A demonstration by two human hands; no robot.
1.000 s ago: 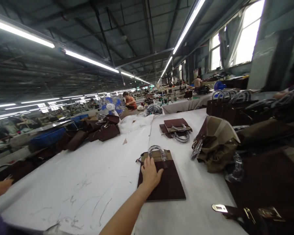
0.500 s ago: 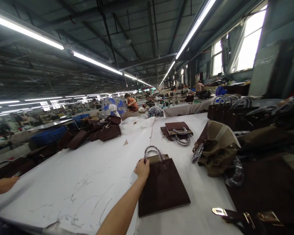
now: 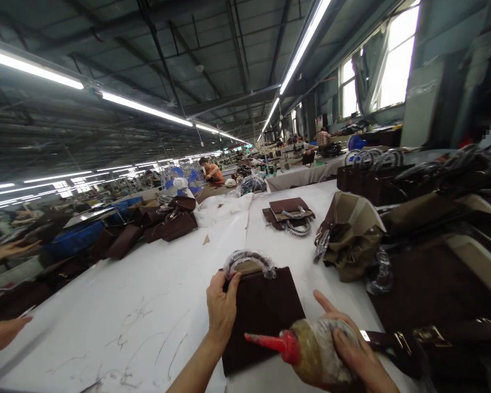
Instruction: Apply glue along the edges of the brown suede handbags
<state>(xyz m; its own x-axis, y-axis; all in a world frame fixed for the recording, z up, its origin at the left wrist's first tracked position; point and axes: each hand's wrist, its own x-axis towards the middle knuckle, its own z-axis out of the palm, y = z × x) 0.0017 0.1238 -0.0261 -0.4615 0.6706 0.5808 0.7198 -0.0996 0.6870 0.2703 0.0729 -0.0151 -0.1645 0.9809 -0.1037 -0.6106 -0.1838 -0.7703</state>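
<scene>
A flat dark brown bag panel (image 3: pixel 265 300) lies on the white-covered table (image 3: pixel 163 278), its plastic-wrapped handle (image 3: pixel 249 257) arching up at the far edge. My left hand (image 3: pixel 222 308) pinches the panel's upper left corner by the foot of the handle, thumb on the front face. Over the panel's lower right, my right hand (image 3: pixel 349 346) is wrapped round a stained squeeze bottle (image 3: pixel 313 349). The bottle is tilted on its side, with its long red nozzle (image 3: pixel 270 343) pointing left above the panel, apart from my left hand.
Farther back lie stacked brown bag pieces (image 3: pixel 290 210). An unfinished bag with olive lining (image 3: pixel 352 234) and a strap with gold buckles (image 3: pixel 425 335) sit at right. Brown bags (image 3: pixel 175 221) line the left edge, near another person's hand (image 3: pixel 6 332). A blue fan (image 3: pixel 182 182) stands beyond.
My right hand has come into view from the lower right with the squeeze bottle. My left hand has shifted its hold to the panel's corner, and the handle now leans differently.
</scene>
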